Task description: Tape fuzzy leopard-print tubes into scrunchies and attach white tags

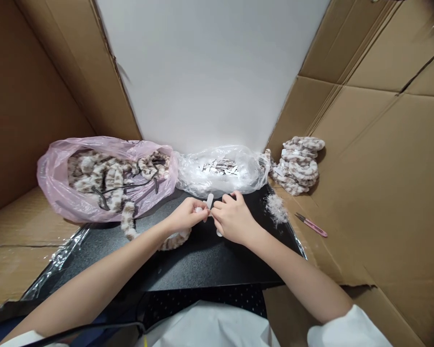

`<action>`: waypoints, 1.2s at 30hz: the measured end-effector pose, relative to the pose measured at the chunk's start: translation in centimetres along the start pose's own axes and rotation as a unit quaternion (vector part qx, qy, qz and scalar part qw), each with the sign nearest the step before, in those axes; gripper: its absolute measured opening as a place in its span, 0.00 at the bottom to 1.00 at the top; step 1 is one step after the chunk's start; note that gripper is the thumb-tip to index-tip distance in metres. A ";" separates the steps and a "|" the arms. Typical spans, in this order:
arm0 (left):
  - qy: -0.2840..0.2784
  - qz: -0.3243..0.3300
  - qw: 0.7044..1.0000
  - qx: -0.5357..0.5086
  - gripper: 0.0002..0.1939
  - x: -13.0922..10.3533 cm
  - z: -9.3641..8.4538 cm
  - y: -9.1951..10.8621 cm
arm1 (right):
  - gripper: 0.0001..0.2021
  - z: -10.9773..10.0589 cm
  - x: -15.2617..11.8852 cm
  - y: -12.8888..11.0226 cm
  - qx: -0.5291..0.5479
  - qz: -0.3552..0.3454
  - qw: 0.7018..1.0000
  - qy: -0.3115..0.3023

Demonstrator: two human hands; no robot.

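From where I stood, the white tag [210,198] looked flat, narrow and round-ended, poking up between the hands over the black tabletop [202,270]. The left hand [190,214] pinched it, fingertips together; the right hand [234,219] curled alongside, its grip hidden.

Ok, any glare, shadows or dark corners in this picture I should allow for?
Head view: glare brightens the clear plastic bag, and the white strip at the left hand shows little surface detail; head view: the left cardboard wall sits in shade; head view: the top right corner goes black.
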State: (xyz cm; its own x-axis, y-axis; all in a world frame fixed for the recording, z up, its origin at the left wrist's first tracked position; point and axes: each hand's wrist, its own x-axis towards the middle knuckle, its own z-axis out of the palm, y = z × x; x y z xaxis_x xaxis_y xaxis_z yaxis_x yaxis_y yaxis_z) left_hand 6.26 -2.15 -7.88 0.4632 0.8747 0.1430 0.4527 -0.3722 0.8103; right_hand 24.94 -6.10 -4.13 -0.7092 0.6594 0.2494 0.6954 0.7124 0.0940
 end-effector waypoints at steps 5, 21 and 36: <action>0.092 -0.029 0.995 0.017 0.17 -1.0 -2.9 -0.2 | 0.09 -1.9 -2.2 -1.2 0.032 -0.029 0.999 0.007; 0.005 -0.014 0.923 0.384 0.12 -2.5 -0.8 -2.6 | 0.40 2.9 -3.1 5.5 0.527 0.206 0.763 0.312; -0.028 -0.120 0.916 -0.383 0.27 1.4 2.2 1.1 | 0.50 6.0 0.4 1.8 0.540 0.138 0.785 0.269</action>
State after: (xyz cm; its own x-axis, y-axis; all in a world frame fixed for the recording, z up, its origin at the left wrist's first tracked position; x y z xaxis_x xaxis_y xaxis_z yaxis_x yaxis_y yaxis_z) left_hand 9.13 -2.03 -8.05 0.4677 0.8779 -0.1030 -0.1103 0.1736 0.9786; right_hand 25.17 -3.08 -9.68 -0.1955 0.8347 0.5149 0.1041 0.5397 -0.8354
